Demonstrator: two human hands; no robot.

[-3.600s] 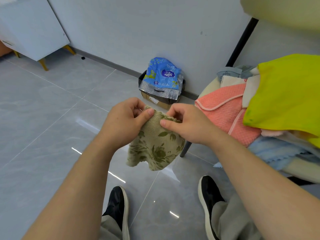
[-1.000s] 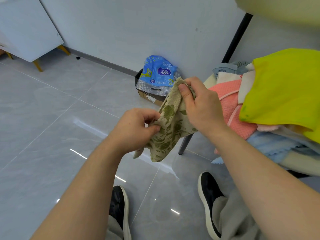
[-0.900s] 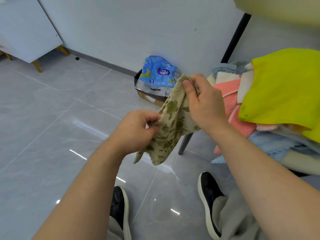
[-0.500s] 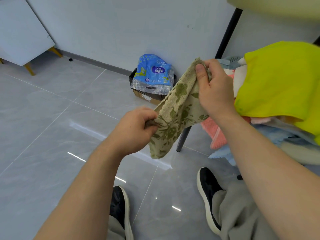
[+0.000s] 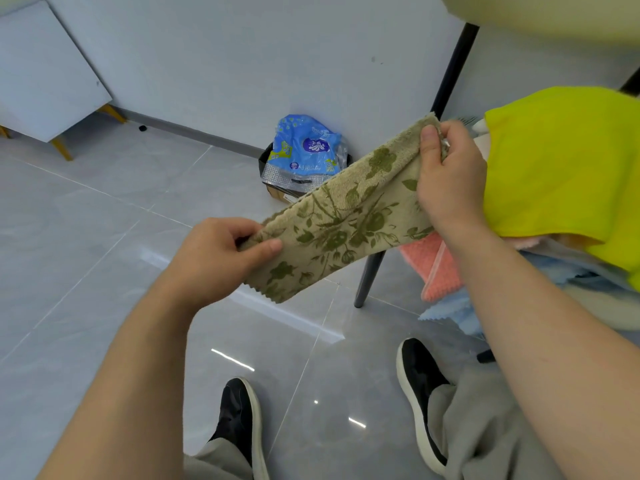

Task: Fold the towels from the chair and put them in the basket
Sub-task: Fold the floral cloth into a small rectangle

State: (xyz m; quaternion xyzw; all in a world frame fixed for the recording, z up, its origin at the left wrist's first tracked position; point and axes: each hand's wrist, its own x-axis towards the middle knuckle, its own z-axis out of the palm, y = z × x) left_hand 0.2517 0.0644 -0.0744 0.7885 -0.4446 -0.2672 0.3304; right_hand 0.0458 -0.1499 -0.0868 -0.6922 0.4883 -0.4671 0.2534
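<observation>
A beige towel with a green flower print is stretched in the air as a slanted band between my hands. My left hand pinches its lower left end. My right hand pinches its upper right end, higher and closer to the chair. On the chair at the right lies a pile of towels: a bright yellow one on top, a coral pink one hanging below it, and a light blue one under that. No basket for the towels shows.
A dark chair leg stands just behind the towel. Against the wall sits a small dark bin holding a blue plastic packet. A white cabinet on wooden legs is at far left. My two black shoes rest on the grey tiles.
My hands have moved apart: the right rose up and to the right, the left stayed low. The bunched towel has been drawn out into a taut, slanted band.
</observation>
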